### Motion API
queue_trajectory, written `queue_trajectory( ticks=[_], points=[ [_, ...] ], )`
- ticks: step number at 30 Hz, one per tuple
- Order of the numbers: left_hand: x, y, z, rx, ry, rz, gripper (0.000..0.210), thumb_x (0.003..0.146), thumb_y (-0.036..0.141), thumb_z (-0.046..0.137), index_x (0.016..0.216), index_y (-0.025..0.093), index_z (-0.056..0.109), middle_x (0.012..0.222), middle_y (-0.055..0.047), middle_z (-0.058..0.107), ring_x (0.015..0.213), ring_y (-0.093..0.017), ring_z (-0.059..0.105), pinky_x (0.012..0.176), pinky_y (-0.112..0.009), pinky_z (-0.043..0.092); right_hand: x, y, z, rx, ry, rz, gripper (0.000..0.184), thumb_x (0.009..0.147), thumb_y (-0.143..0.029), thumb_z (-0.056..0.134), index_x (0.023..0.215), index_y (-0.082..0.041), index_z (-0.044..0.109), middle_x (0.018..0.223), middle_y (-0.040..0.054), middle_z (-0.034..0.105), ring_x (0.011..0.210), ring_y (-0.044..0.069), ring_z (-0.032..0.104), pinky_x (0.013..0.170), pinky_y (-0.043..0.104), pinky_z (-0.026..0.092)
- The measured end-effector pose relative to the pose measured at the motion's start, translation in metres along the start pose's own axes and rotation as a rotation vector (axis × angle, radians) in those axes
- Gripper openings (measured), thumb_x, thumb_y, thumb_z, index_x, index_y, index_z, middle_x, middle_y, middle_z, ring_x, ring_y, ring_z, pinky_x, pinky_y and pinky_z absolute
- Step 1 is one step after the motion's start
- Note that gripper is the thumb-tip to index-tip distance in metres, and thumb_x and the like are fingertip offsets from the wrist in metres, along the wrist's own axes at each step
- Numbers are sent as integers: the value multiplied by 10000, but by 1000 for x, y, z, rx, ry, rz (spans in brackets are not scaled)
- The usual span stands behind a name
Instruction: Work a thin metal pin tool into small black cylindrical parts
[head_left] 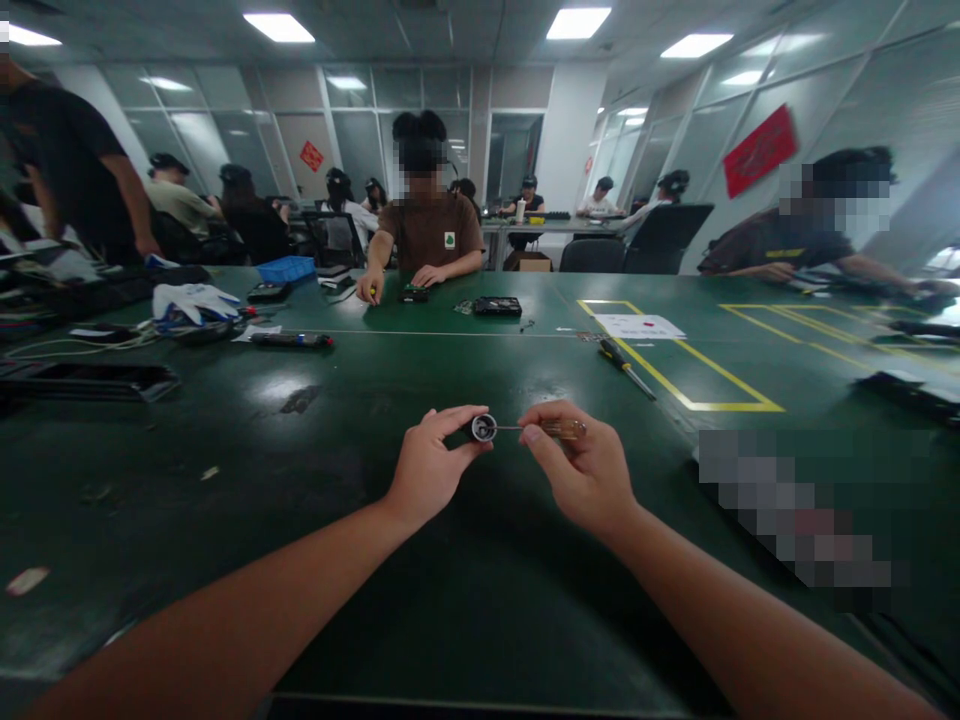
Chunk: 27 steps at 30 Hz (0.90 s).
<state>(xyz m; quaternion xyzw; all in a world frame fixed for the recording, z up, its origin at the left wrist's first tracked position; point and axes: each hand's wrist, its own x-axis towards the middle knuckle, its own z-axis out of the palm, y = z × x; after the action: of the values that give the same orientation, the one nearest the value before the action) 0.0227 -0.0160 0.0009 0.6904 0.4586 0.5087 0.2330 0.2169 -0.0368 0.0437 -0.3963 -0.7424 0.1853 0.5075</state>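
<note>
My left hand (435, 458) is closed on a small round black part (484, 428), with fingers above and thumb below. Its light-rimmed open face shows some inner parts, too small to name. In my right hand (581, 465) is a screwdriver (564, 429) with a see-through amber handle. Its thin metal shaft points left, and the tip is at the right side of the round part; whether it touches inside I cannot tell. Both hands are held above the green table (337, 540).
A yellow-and-black screwdriver (626, 368) lies beyond my right hand, near yellow tape and a white sheet (639, 326). Gloves (195, 303), a pen-like tool (291, 341) and a blue tray (286, 269) lie left. Across the table a person (427, 240) handles a small black device (413, 294).
</note>
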Motion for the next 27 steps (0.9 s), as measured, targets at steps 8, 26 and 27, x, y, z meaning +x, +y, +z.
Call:
queue_trajectory(
  ticks=[8,26,27],
  points=[
    [0,-3,0,7,12,-12,380,807,186,803,1161,314,754,1183,-27,768,1158,-266,693,1217,-588,285,2,2,1,20,-9,50,119,923,-271,617,936,-221,724,764,18,735,655,181,661,645,324,495],
    [6,-8,-3,36,42,-12,375,798,161,805,1138,311,759,1205,-18,762,1179,-254,685,1220,-599,286,17,21,7,686,231,404,80,801,-279,731,790,-200,722,721,7,698,669,161,655,662,301,530],
    [6,-8,-3,36,40,-5,373,799,160,803,1137,312,759,1205,-19,761,1180,-254,684,1215,-594,302,15,18,7,589,199,341,82,832,-285,712,816,-207,727,730,7,707,681,166,665,687,311,532]
  ],
)
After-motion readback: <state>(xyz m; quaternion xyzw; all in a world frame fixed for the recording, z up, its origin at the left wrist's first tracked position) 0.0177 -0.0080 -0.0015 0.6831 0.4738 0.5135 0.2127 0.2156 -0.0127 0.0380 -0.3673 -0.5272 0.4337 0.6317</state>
